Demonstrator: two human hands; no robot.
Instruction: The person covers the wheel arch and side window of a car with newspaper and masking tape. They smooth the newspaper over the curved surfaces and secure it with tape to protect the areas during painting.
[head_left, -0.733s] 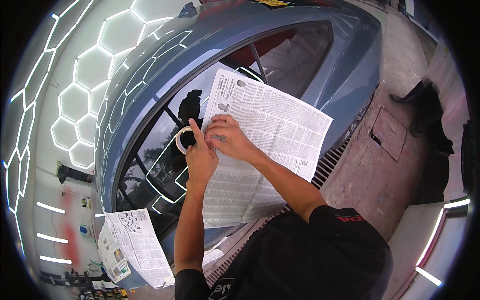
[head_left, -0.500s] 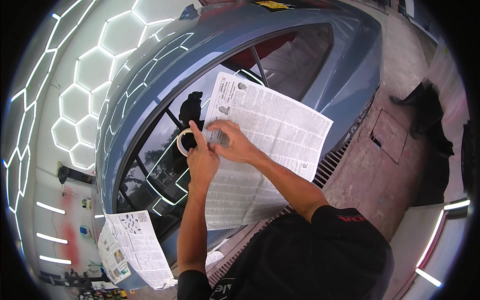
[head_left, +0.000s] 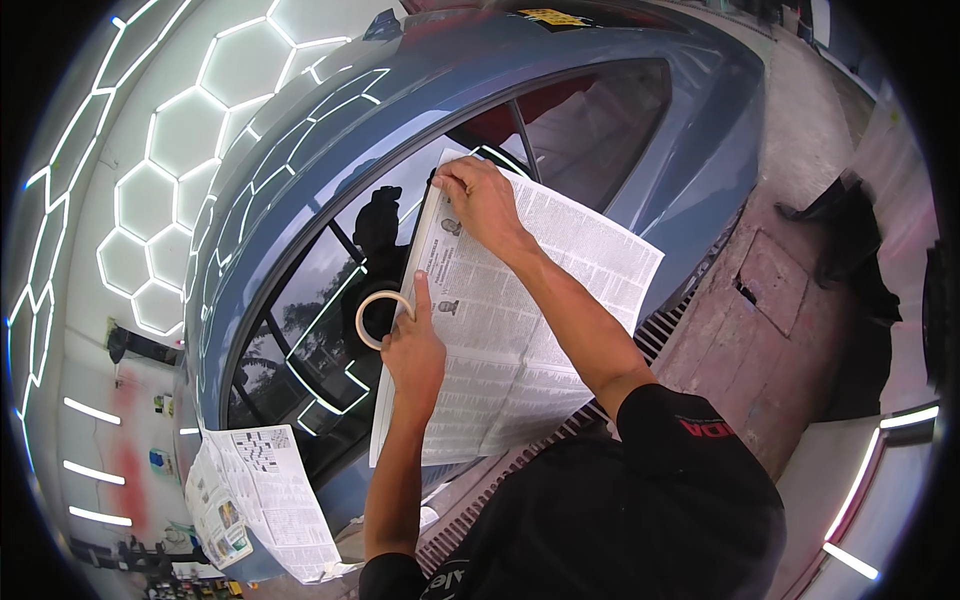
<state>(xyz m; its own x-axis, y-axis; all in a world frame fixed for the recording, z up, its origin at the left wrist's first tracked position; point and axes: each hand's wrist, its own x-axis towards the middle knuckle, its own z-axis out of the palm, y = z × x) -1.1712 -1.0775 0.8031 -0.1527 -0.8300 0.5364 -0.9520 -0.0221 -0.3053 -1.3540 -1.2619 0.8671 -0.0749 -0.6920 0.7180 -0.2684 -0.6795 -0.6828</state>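
A large sheet of newspaper (head_left: 585, 250) hangs against the side of the grey-blue car, over part of the side window (head_left: 590, 120). At its upper left edge my right hand (head_left: 484, 203) is closed, thumb and fingertips pinching the sheet's border. Lower on the same edge, my left hand (head_left: 415, 350) holds a cream roll of masking tape (head_left: 385, 294), its index finger stretched along the paper. A pale strip seems to run along the border between both hands; whether it is tape I cannot tell.
Another newspaper sheet (head_left: 285, 500) hangs on the car at the lower left. The car's roof (head_left: 300, 130) curves away beyond the window. A drain grating (head_left: 665, 320) runs along the floor beside the car. Black sheeting (head_left: 850, 260) lies at the right.
My right hand has moved up along the newspaper's edge, away from my left hand. My left hand has shifted slightly down with the tape roll, which now shows more fully.
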